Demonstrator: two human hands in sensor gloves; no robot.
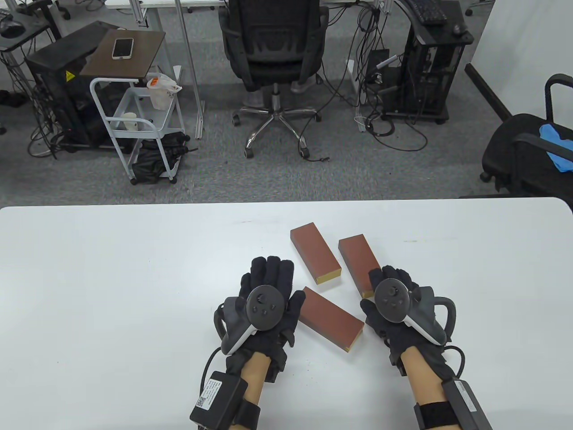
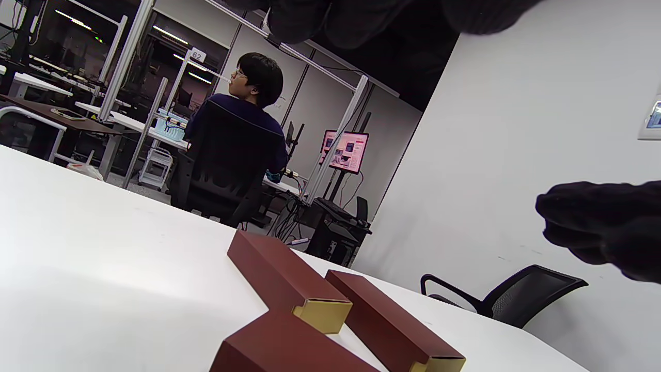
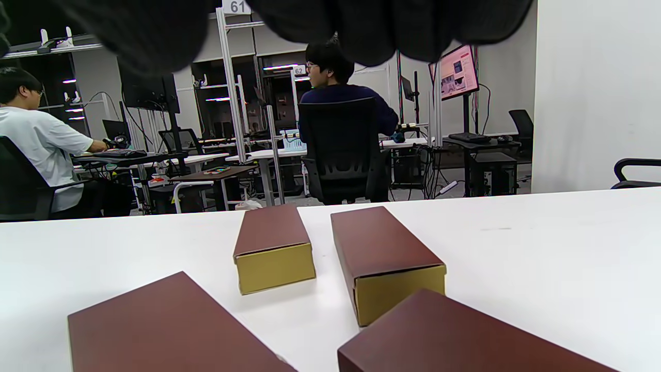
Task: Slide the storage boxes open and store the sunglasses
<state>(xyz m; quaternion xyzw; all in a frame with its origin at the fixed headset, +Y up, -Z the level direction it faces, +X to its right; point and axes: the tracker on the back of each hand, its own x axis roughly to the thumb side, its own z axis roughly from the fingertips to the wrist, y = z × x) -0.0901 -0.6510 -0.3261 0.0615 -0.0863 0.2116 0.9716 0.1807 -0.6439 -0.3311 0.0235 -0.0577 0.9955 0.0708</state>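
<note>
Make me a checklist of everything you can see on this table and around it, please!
Surface: white table, smooth.
Job's things: three brown storage boxes with gold ends, lying flat, look closed; a fourth brown top shows in the right wrist view; sunglasses, nothing seen.
Clutter: nothing seen.
Grippers: left hand flat, fingers straight; right hand loosely curled, holding nothing.
Cables: glove cable at the left wrist; tangled floor cables.
Surroundings: office chair, white cart, phone, seated person.
</note>
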